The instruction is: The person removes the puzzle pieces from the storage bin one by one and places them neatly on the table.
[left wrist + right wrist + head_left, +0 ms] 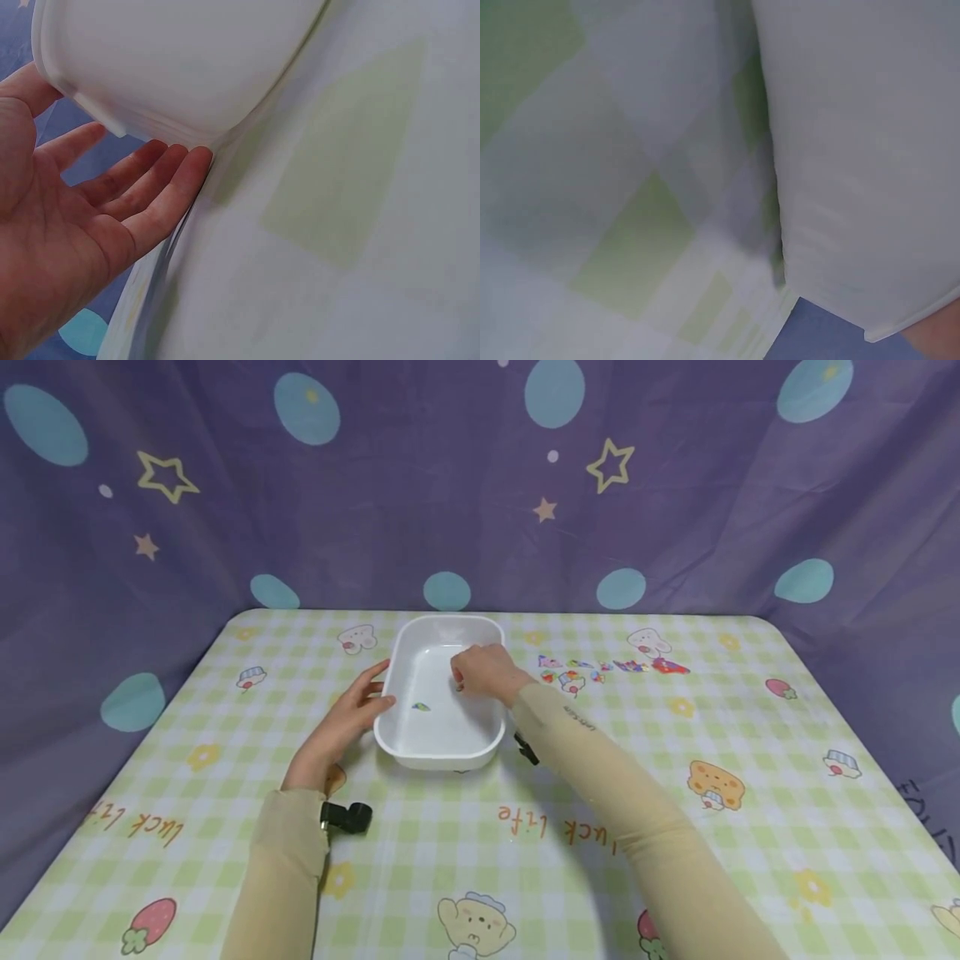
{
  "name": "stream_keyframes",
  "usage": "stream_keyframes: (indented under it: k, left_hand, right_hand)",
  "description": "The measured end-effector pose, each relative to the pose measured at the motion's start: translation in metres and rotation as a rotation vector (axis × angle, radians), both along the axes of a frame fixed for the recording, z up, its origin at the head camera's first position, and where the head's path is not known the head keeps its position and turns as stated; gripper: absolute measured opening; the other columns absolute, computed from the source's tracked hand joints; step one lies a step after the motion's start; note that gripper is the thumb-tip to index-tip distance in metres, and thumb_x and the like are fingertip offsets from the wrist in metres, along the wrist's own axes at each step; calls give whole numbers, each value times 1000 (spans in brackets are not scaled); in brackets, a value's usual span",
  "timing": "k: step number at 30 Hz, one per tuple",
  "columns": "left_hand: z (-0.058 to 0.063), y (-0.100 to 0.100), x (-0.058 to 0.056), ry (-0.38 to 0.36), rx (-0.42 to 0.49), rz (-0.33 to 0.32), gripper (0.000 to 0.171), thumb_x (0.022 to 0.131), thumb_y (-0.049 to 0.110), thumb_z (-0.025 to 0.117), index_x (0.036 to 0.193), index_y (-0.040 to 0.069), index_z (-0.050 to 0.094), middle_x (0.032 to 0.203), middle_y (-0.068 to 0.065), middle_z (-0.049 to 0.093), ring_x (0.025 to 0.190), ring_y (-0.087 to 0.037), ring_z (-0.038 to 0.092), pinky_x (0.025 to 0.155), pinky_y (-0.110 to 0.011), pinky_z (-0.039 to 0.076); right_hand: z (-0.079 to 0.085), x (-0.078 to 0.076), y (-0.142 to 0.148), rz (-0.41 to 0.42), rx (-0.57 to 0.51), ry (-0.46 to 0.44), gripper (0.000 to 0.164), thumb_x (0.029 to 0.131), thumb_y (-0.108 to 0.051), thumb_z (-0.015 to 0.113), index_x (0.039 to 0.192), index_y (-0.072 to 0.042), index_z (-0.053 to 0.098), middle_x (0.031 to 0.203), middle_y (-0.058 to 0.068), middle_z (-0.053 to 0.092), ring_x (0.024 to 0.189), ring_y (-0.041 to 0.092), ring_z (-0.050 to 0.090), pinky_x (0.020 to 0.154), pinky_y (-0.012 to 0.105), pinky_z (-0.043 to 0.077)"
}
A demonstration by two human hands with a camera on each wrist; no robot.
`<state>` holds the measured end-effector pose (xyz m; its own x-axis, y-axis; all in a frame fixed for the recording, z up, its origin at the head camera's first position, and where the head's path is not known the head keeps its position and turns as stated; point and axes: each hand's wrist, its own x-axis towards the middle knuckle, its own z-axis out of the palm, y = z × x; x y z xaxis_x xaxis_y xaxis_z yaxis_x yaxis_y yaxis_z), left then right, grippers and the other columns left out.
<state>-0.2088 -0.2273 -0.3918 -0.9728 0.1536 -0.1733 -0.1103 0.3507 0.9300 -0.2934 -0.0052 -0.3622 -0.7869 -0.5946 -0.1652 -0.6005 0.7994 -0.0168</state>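
A white rectangular plastic basin [442, 752] with rounded corners stands on the table. My left hand [352, 706] holds its left side, thumb over the rim and the other fingers along the outer wall. In the left wrist view those fingertips [199, 154] touch the wall low down. My right hand [483, 671] is inside the basin with curled fingers pointing down; I cannot tell whether they pinch anything. On the basin floor, left of this hand, lies a small green and coloured flat piece [421, 707]. The right wrist view shows mostly the basin's outer wall [855, 165].
Right of the basin, several small colourful flat pieces lie in two rows, among them a larger red one [670, 667]. A green and white checked cloth [405, 877] with cartoon prints covers the table. Behind it hangs a purple curtain [450, 510].
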Motion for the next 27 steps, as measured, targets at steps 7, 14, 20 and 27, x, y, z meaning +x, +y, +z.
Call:
stream_keyframes:
  k: [7,14,20,27]
  left_hand:
    - [0,0,0,8,0,-6,62,92,29,51,144,37,18,140,-13,33,122,-31,39,96,-47,38]
    - [8,3,2,-8,30,-16,63,93,24,51,145,33,17,141,-15,32,123,-32,39,95,-47,39]
    - [20,8,9,-19,35,-12,64,93,21,50,146,27,16,140,-17,32,122,-34,38,96,-47,38]
    - [22,9,11,-7,28,-23,64,93,21,49,147,26,14,141,-19,31,123,-35,38,95,-46,39]
  right_hand:
    - [2,-1,4,15,-79,11,9,80,-24,65,89,-23,67,88,-10,65,82,12,56,79,32,38]
    - [10,3,11,43,-194,-22,11,79,-18,65,89,-17,68,85,-5,64,81,13,55,77,29,43]
    - [17,6,23,92,-367,-52,11,79,-10,64,89,-9,68,83,1,64,79,14,55,74,24,45]
    - [27,10,41,105,-451,-25,12,81,-8,63,92,-8,68,89,4,63,84,15,58,77,24,46]
